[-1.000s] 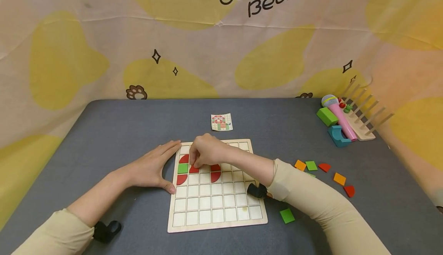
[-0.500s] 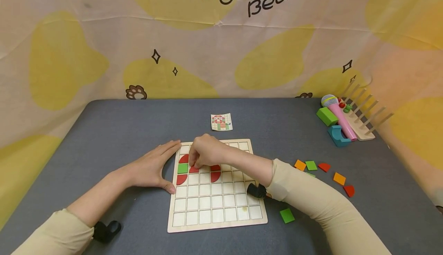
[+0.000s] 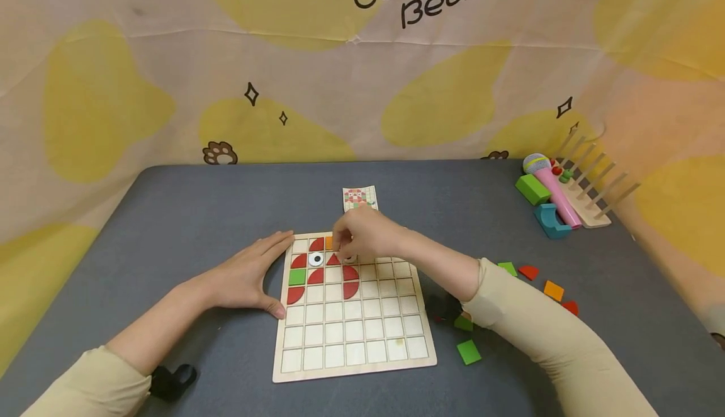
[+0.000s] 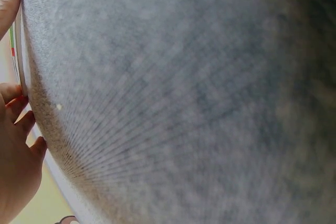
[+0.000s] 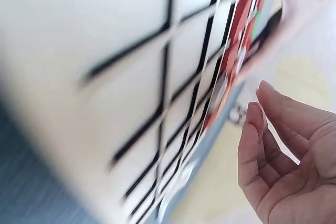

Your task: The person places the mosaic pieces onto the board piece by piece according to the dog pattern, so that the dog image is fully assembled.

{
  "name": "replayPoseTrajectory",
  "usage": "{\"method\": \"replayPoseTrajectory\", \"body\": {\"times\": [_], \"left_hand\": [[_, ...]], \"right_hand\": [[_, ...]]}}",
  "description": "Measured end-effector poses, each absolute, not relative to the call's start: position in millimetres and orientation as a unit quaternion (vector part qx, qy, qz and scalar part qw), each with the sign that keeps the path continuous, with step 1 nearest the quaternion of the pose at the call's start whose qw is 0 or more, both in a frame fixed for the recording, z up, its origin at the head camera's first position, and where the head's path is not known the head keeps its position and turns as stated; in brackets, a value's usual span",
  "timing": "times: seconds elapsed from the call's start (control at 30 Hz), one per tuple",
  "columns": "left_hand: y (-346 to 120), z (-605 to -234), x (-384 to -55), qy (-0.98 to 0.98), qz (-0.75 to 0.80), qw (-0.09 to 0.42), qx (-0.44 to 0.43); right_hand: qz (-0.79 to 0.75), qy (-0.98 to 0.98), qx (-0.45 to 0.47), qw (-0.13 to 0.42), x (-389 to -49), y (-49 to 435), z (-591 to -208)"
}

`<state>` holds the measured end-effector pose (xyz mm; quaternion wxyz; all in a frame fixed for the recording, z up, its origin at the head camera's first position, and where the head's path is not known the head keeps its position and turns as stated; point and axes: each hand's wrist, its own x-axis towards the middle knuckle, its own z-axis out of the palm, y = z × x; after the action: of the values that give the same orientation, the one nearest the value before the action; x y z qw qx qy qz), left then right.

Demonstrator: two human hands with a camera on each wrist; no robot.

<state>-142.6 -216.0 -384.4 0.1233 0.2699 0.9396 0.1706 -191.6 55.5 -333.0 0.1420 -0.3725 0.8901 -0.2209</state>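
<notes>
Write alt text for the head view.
A person's right hand, fingers curled, is over the upper part of a gridded board partly filled with colored tiles, while the left hand rests at its left edge. A picture card lies beyond the board; loose tiles and a pink microphone lie to the right.

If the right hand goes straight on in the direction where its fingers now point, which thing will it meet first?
Most likely the red triangle on the board: in the head view, the right hand points down beside it. The remaining gap is hard to judge.
</notes>
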Motion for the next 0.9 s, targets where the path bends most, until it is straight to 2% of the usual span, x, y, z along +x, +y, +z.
{"method": "replayPoseTrajectory", "body": {"times": [0.2,0.37,0.47,0.7,0.9], "left_hand": [[-217,-385,-142,0.942,0.167,0.122,0.266],[-217,-385,-142,0.941,0.169,0.127,0.265],[-216,-385,-143,0.941,0.169,0.128,0.265],[-216,-385,-143,0.941,0.169,0.13,0.263],[-216,-385,-143,0.942,0.169,0.129,0.261]], "right_hand": [[-0.245,0.9,-0.337,0.13,-202,106,-326],[-0.267,0.89,-0.331,0.164,-205,147,-324],[-0.27,0.87,-0.355,0.208,-201,166,-325],[-0.298,0.801,-0.374,0.36,-186,194,-335],[-0.256,0.797,-0.379,0.394,-173,196,-343]]}}
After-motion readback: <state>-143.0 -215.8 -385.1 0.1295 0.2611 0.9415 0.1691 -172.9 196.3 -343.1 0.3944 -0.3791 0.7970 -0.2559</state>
